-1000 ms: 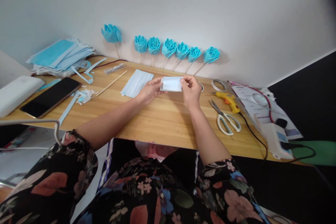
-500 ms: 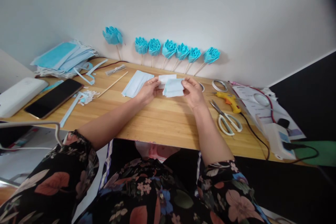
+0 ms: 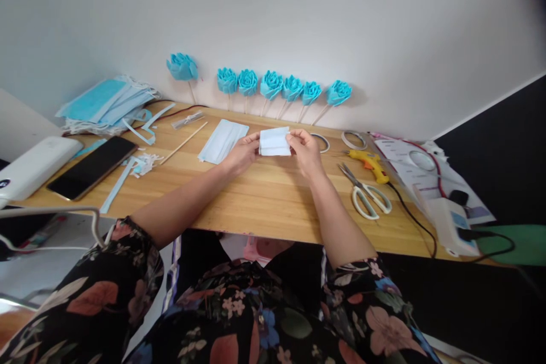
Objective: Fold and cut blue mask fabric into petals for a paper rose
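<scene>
Pale blue-white pieces of face mask fabric (image 3: 274,142) are held up over the middle of the table, lined up as one small rectangle. My left hand (image 3: 244,153) pinches the left edge, fingers closed. On the other side, my right hand (image 3: 305,151) grips the right edge between thumb and fingers. Just left of my left hand, a larger flat piece of mask (image 3: 223,141) lies on the wood. Scissors with white handles (image 3: 364,189) and a yellow glue gun (image 3: 370,164) lie to the right of my right hand.
Several blue fabric roses on sticks (image 3: 271,86) lean against the wall. At left are a stack of masks (image 3: 106,103), a phone (image 3: 92,166), a white power bank (image 3: 40,166), scraps (image 3: 145,163) and a wooden stick (image 3: 184,142). Tape rolls (image 3: 354,140) and a power strip (image 3: 453,227) are at right.
The two fabric pieces, staggered side by side before, now overlap as one rectangle. My right hand has shifted slightly left, and the view has tilted a little.
</scene>
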A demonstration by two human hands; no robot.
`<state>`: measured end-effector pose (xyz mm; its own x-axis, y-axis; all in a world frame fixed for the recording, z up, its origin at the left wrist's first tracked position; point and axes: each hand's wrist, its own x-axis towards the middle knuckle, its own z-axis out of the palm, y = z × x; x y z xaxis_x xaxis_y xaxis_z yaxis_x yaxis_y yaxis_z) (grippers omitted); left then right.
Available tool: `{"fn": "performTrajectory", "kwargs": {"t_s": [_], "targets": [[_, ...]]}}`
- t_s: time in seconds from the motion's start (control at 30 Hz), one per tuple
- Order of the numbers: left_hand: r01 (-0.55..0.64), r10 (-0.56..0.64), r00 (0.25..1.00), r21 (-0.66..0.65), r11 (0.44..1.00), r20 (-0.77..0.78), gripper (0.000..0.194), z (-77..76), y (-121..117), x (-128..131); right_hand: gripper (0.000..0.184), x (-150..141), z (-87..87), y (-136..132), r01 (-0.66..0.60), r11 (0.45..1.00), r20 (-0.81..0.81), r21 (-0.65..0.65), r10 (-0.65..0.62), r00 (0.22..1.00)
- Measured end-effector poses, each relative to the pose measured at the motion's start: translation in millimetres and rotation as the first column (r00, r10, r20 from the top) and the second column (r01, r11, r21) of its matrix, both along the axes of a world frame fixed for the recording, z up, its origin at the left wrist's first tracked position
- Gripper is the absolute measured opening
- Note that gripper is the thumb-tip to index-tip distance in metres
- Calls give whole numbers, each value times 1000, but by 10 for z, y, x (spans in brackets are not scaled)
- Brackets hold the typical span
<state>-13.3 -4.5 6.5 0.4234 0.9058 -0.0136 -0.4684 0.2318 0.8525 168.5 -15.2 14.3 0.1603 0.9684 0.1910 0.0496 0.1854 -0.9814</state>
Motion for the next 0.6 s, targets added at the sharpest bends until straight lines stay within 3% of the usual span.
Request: {"fn": "performTrajectory", "kwargs": {"t_s": [0.23, 0.6], "targets": [[-24, 26, 998, 29, 999, -51, 22, -34, 21, -18, 36, 7, 32, -36, 53, 997, 56, 54, -56, 997], [-6, 8, 996, 32, 999, -85, 26, 1, 1, -13, 31, 0, 21, -67, 61, 998, 131, 29, -64, 989]]}}
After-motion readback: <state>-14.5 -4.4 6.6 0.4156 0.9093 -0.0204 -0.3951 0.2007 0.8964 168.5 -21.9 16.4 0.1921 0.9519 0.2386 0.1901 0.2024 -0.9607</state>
